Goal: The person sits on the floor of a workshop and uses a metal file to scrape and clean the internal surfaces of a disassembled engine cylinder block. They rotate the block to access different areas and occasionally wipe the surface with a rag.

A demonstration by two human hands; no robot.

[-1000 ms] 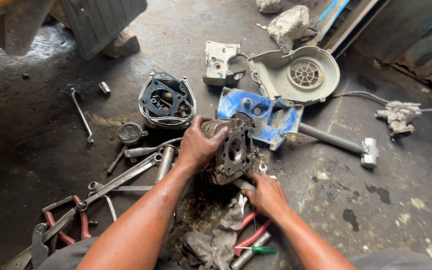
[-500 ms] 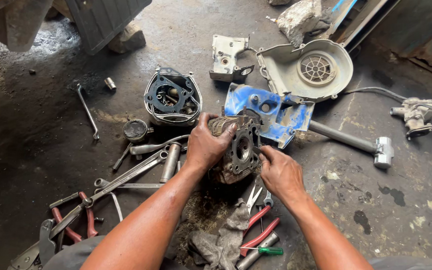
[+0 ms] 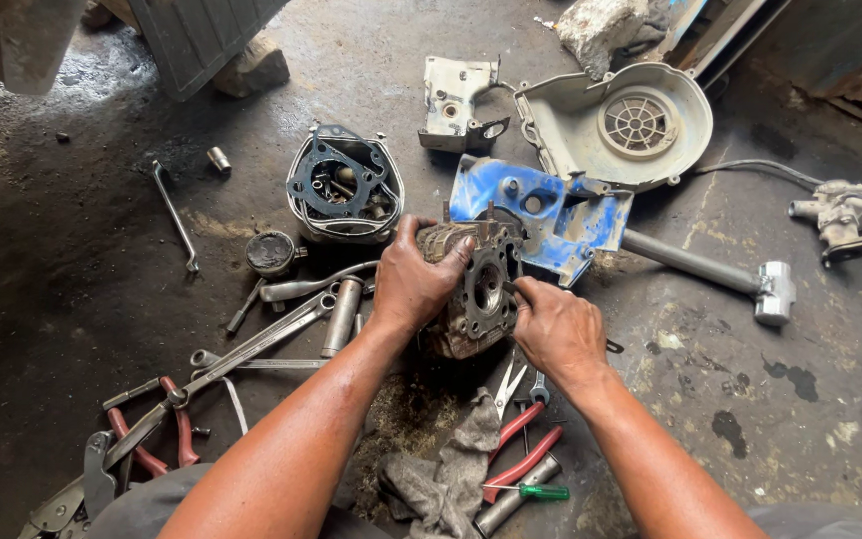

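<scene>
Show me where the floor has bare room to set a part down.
Bare floor left of the bent rod, and lower right beyond the right hand, below the grey hammer. Crowded around the cylinder, left hand and wrenches.

Right hand (image 3: 556,329) moved up from below onto engine cylinder (image 3: 476,289) face.

The left hand (image 3: 413,284) covers the near side of the engine cylinder (image 3: 476,289); the right hand (image 3: 556,329) hides whatever its fingertips pinch at the gasket face. The bottom edge cuts off both forearms and the locking pliers (image 3: 82,489). The grey rag (image 3: 446,469) conceals part of the red-handled pliers (image 3: 521,449). The top edge crops the grey panel (image 3: 202,35).
</scene>
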